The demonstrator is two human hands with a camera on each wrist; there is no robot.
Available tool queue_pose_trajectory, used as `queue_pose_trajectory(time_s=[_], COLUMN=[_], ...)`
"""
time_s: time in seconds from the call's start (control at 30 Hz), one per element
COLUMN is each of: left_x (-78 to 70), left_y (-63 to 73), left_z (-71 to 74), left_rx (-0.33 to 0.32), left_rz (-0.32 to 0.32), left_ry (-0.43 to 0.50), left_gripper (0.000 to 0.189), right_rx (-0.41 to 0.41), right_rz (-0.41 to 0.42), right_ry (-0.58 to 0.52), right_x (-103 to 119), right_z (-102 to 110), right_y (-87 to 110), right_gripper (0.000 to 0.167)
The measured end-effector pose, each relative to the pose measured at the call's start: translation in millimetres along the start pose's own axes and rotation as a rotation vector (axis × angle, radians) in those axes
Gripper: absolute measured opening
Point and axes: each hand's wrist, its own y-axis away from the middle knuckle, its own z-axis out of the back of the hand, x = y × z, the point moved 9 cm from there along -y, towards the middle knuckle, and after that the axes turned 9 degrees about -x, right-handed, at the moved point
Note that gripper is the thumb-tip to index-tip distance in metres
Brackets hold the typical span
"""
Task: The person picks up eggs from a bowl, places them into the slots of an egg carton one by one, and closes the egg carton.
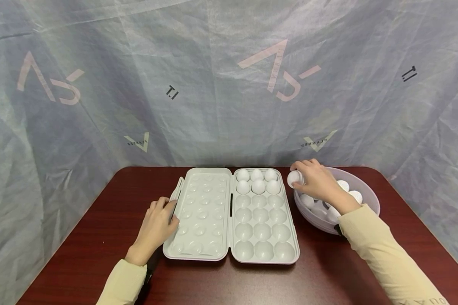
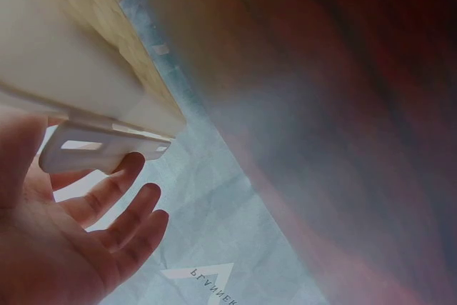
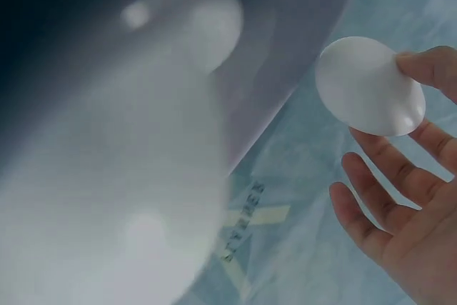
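A white plastic egg box lies opened flat, its dimpled lid (image 1: 200, 222) on the left and its egg tray (image 1: 262, 232) on the right. Two rows of white eggs (image 1: 257, 174) fill the tray's far end. My left hand (image 1: 156, 222) holds the lid's outer left edge, with fingers at the slotted latch flap (image 2: 100, 149). Between thumb and fingers, my right hand (image 1: 316, 180) pinches a white egg (image 1: 295, 179) over the left rim of a lilac bowl (image 1: 371, 192). In the right wrist view that egg (image 3: 368, 85) shows whole against the backdrop.
Several more white eggs (image 1: 356, 196) lie in the bowl, partly hidden by my right forearm. The dark red-brown table (image 1: 110, 220) carries everything. A grey printed cloth (image 1: 210, 84) hangs behind and around the table.
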Motion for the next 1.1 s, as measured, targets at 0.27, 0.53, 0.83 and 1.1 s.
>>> queue_pose_trajectory(time_s=[0.27, 0.53, 0.83, 1.1], left_x=[-1.9, -1.1, 0.0, -0.9], left_y=[-0.4, 0.2, 1.8, 1.4], left_z=[0.1, -0.6, -1.1, 0.7], left_rx=[-0.002, -0.004, -0.002, -0.003], left_rz=[-0.006, -0.008, -0.003, -0.002], left_ry=[-0.004, -0.007, -0.008, -0.006], left_gripper=[0.037, 0.037, 0.037, 0.037], right_rx=[-0.012, -0.027, -0.017, 0.031], right_rz=[0.072, 0.17, 0.253, 0.282], right_ry=[-0.03, -0.052, -0.07, -0.057], right_x=[29.4, 58.8, 85.9, 103.6], right_z=[-6.8, -23.8, -47.7, -67.9], right_y=[-7.2, -11.4, -15.2, -19.3], right_gripper=[0.035, 0.034, 0.033, 0.032])
